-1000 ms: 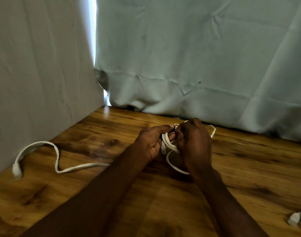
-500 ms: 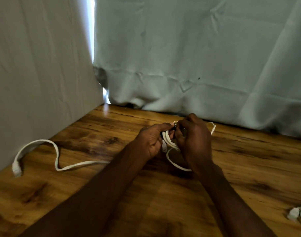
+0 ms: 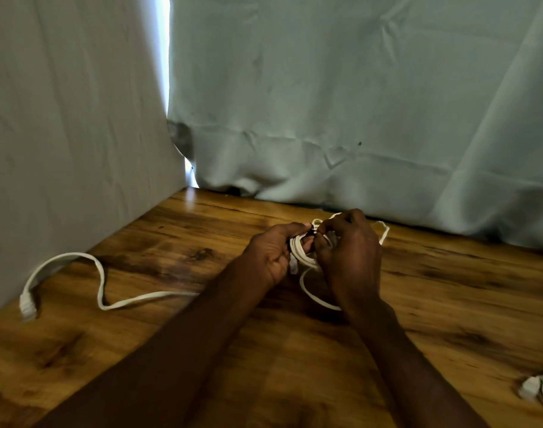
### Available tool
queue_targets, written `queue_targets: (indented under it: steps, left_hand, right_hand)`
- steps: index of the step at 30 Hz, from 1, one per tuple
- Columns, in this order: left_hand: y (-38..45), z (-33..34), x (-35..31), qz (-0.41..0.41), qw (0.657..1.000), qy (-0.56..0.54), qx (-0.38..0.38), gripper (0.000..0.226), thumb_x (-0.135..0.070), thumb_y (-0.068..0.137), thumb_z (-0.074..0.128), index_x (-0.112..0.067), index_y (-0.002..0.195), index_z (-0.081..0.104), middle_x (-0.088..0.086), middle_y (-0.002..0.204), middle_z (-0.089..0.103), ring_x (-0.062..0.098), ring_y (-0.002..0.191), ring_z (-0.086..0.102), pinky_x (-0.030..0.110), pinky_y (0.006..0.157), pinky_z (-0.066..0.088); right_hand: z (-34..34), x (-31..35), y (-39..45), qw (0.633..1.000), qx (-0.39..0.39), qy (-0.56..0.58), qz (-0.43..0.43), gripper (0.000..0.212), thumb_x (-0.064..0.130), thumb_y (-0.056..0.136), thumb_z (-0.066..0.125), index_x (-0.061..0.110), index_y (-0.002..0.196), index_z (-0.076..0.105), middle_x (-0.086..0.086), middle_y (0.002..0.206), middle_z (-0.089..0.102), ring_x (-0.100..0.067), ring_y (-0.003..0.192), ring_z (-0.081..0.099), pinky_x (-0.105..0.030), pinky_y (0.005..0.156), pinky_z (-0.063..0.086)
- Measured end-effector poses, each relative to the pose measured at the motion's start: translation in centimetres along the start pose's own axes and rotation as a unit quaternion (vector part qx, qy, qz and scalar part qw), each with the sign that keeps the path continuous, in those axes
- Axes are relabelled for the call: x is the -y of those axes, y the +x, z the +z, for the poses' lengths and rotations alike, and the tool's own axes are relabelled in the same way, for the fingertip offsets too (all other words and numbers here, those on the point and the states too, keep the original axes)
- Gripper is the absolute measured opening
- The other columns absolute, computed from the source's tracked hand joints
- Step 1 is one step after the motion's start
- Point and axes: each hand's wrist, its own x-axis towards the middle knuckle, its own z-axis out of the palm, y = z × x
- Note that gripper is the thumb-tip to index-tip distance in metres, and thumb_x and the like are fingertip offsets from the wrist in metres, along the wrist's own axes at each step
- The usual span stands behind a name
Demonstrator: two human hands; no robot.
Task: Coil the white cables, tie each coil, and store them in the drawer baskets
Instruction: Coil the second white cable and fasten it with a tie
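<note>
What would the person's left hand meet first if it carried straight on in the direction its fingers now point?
The left hand points right, toward the white cable coil it already grips; just past that sits the right hand. Depth is hard to judge, but nothing else seems to lie between.

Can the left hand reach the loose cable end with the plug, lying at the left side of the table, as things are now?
Probably yes, but not now. The table between the left hand and the plug looks free, but that hand holds the coil together with the right hand.
</note>
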Motion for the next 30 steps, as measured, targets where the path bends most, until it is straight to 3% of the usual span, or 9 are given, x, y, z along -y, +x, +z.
queue_targets:
  steps: [4, 9, 13, 15, 18, 22, 24, 27, 30]
  left_hand:
    - [-0.8, 0.2, 0.1, -0.016, 0.999, 0.003, 0.035, 0.018, 0.003, 0.099, 0.054, 0.009, 0.087, 0.066, 0.019, 0.074, 0.074, 0.024, 0.059, 0.074, 0.033, 0.069, 0.062]
    - [-1.2, 0.0, -0.2, -0.018, 1.000, 0.011, 0.007, 0.016, 0.003, 0.098, 0.058, 0.008, 0.084, 0.065, 0.018, 0.071, 0.073, 0.022, 0.058, 0.073, 0.030, 0.059, 0.063]
    - [-1.2, 0.1, -0.4, -0.006, 1.000, 0.028, 0.002, 0.017, 0.002, 0.097, 0.059, 0.007, 0.082, 0.065, 0.016, 0.069, 0.072, 0.019, 0.054, 0.072, 0.025, 0.053, 0.060]
    - [-1.0, 0.2, -0.4, -0.003, 0.999, 0.032, -0.003, 0.013, 0.002, 0.096, 0.061, 0.007, 0.085, 0.066, 0.018, 0.074, 0.073, 0.020, 0.056, 0.072, 0.025, 0.054, 0.061]
    - [-0.7, 0.1, -0.4, -0.005, 0.999, 0.049, 0.001, 0.012, 0.000, 0.096, 0.063, 0.010, 0.090, 0.067, 0.020, 0.075, 0.073, 0.021, 0.058, 0.074, 0.028, 0.053, 0.061]
    - [-0.9, 0.0, -0.5, -0.013, 0.997, 0.072, 0.024, 0.014, -0.001, 0.097, 0.060, 0.011, 0.094, 0.067, 0.021, 0.075, 0.073, 0.022, 0.059, 0.074, 0.029, 0.054, 0.061]
    - [-1.1, 0.0, -0.5, -0.014, 0.996, 0.084, 0.032, 0.014, 0.000, 0.098, 0.059, 0.011, 0.095, 0.067, 0.021, 0.076, 0.073, 0.022, 0.060, 0.074, 0.027, 0.052, 0.060]
    - [-1.2, -0.1, -0.6, -0.013, 0.995, 0.089, 0.043, 0.013, -0.001, 0.097, 0.060, 0.011, 0.099, 0.067, 0.021, 0.080, 0.072, 0.022, 0.062, 0.074, 0.026, 0.054, 0.060]
    - [-1.2, -0.3, -0.6, -0.009, 0.995, 0.083, 0.050, 0.014, 0.000, 0.096, 0.061, 0.011, 0.102, 0.067, 0.022, 0.084, 0.072, 0.023, 0.065, 0.075, 0.027, 0.058, 0.061]
  right_hand:
    - [-0.1, -0.3, 0.1, 0.998, 0.001, 0.057, -0.021, 0.011, 0.009, 0.079, 0.075, 0.011, 0.090, 0.078, -0.005, 0.095, 0.059, -0.023, 0.085, 0.061, -0.032, 0.069, 0.044]
    - [0.2, -0.9, 0.6, 0.994, 0.030, 0.092, -0.043, 0.014, 0.012, 0.085, 0.072, 0.010, 0.095, 0.081, -0.005, 0.094, 0.063, -0.024, 0.086, 0.063, -0.034, 0.072, 0.047]
    - [0.5, -1.1, 0.9, 0.989, 0.008, 0.141, 0.050, 0.016, 0.005, 0.085, 0.074, 0.014, 0.098, 0.079, -0.003, 0.101, 0.070, -0.019, 0.093, 0.068, -0.024, 0.079, 0.050]
    - [0.8, -1.1, 0.9, 0.962, 0.006, 0.228, 0.151, 0.026, 0.005, 0.083, 0.078, 0.017, 0.106, 0.076, -0.001, 0.102, 0.073, -0.018, 0.093, 0.071, -0.017, 0.080, 0.053]
    - [0.8, -0.9, 1.2, 0.877, 0.032, 0.390, 0.279, 0.026, 0.002, 0.084, 0.079, 0.009, 0.109, 0.075, -0.014, 0.096, 0.078, -0.028, 0.087, 0.077, -0.040, 0.081, 0.063]
    - [-0.3, -0.3, 1.2, 0.797, 0.050, 0.483, 0.360, 0.018, -0.006, 0.086, 0.072, 0.002, 0.101, 0.075, -0.024, 0.094, 0.077, -0.032, 0.078, 0.074, -0.044, 0.079, 0.062]
    - [-0.5, -0.2, 1.2, 0.784, 0.052, 0.499, 0.366, 0.016, -0.007, 0.086, 0.071, 0.001, 0.099, 0.074, -0.025, 0.093, 0.077, -0.031, 0.075, 0.073, -0.042, 0.077, 0.063]
    - [-0.6, -0.2, 1.1, 0.796, 0.058, 0.493, 0.346, 0.013, -0.006, 0.086, 0.071, -0.001, 0.098, 0.073, -0.020, 0.083, 0.076, -0.026, 0.066, 0.073, -0.033, 0.064, 0.062]
    - [-0.7, -0.4, 1.3, 0.804, 0.071, 0.491, 0.327, 0.011, -0.005, 0.086, 0.074, 0.000, 0.095, 0.073, -0.019, 0.084, 0.077, -0.026, 0.068, 0.074, -0.031, 0.063, 0.062]
